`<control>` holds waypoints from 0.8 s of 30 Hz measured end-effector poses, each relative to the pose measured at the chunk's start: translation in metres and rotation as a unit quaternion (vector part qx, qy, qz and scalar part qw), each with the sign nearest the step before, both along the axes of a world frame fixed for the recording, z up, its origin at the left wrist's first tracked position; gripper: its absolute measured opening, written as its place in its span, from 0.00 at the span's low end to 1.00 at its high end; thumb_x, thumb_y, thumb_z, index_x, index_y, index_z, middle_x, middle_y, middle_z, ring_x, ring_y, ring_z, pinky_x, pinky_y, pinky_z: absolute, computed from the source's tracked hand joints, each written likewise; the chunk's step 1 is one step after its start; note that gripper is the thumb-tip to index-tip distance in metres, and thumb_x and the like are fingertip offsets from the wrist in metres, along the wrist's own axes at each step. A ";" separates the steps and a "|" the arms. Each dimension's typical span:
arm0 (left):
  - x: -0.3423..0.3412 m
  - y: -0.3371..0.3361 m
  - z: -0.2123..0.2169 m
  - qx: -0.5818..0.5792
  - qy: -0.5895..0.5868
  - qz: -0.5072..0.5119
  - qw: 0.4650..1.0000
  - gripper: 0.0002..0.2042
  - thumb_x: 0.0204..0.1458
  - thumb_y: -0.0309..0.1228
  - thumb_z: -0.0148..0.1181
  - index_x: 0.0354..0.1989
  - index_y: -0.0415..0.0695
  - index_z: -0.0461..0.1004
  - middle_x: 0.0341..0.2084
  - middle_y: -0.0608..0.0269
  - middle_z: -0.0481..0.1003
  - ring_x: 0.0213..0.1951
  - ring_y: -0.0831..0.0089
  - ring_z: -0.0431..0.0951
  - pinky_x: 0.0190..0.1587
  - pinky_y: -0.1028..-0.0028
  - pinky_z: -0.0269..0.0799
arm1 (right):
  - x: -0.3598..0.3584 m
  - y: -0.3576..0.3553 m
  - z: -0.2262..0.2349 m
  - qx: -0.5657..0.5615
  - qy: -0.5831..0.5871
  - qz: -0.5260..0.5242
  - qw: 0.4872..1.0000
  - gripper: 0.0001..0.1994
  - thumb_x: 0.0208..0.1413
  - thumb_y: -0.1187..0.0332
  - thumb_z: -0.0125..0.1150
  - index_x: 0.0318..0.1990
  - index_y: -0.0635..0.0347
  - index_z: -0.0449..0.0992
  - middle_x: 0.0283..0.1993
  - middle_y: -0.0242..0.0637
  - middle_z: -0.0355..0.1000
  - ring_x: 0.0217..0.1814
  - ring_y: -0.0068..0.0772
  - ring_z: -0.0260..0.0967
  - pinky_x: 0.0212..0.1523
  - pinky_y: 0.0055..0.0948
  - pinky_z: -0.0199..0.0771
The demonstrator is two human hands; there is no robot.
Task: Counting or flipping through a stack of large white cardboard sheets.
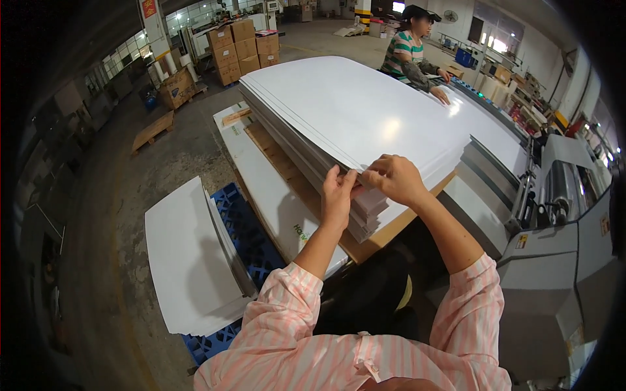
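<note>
Both hands are at the near corner of the tall stack of big glossy white sheets (352, 111), which sits on a flat brown board w/ a second white-faced board under it. Left hand (338, 195) has fingers pressed flat together against the stack's corner edge, thumb side up, kinda bracing/fanning the layers. Right hand (393, 179) is curled over the top, fingertips pinching the corner of the top sheet or maybe a few, can't tell how many from this angle.

Imo to do this bit right: keep the left hand steady on the edge so the lower layers don't slide, and let the right peel up only at the corner w/o creasing, glossy stock marks easily. Lift slow so suction btw sheets breaks before pulling.

Around it: smaller pile of white sheets (195, 260) on a blue plastic pallet (251, 234) to the left on the concrete floor, grey roller machine (561, 202) to the right, and another person in a green striped shirt (407, 55) at the far end w/ a hand on a white sheet. Brown cardboard boxes (241, 49) stacked in the back
</note>
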State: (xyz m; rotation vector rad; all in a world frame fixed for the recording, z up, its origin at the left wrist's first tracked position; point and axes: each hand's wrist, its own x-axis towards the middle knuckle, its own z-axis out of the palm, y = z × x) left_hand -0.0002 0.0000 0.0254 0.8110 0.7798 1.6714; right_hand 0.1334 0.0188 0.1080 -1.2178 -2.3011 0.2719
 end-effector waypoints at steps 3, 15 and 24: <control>-0.004 -0.001 0.001 0.023 -0.028 -0.040 0.999 0.24 0.54 0.29 0.49 0.56 0.31 0.50 0.34 0.59 0.68 0.36 0.73 0.72 0.39 0.73 0.73 | -0.005 0.000 0.004 0.032 -0.053 -0.066 0.996 0.12 0.45 0.59 0.56 0.21 0.59 0.76 0.26 0.37 0.72 0.28 0.39 0.68 0.27 0.35 0.68; 0.012 -0.011 0.020 -0.022 0.090 0.103 0.990 0.28 0.50 0.33 0.56 0.55 0.39 0.48 0.33 0.59 0.66 0.26 0.77 0.68 0.25 0.77 0.71 | 0.012 0.024 -0.021 0.184 0.137 0.081 0.970 0.12 0.49 0.63 0.56 0.37 0.61 0.75 0.41 0.36 0.71 0.34 0.38 0.67 0.39 0.28 0.69; -0.002 -0.009 0.003 0.006 0.136 -0.052 0.989 0.07 0.51 0.27 0.51 0.22 0.40 0.69 0.20 0.72 0.65 0.24 0.83 0.65 0.30 0.80 0.66 | 0.003 0.019 0.005 0.106 0.275 0.065 0.953 0.12 0.54 0.64 0.53 0.43 0.59 0.73 0.35 0.42 0.73 0.37 0.35 0.70 0.38 0.27 0.68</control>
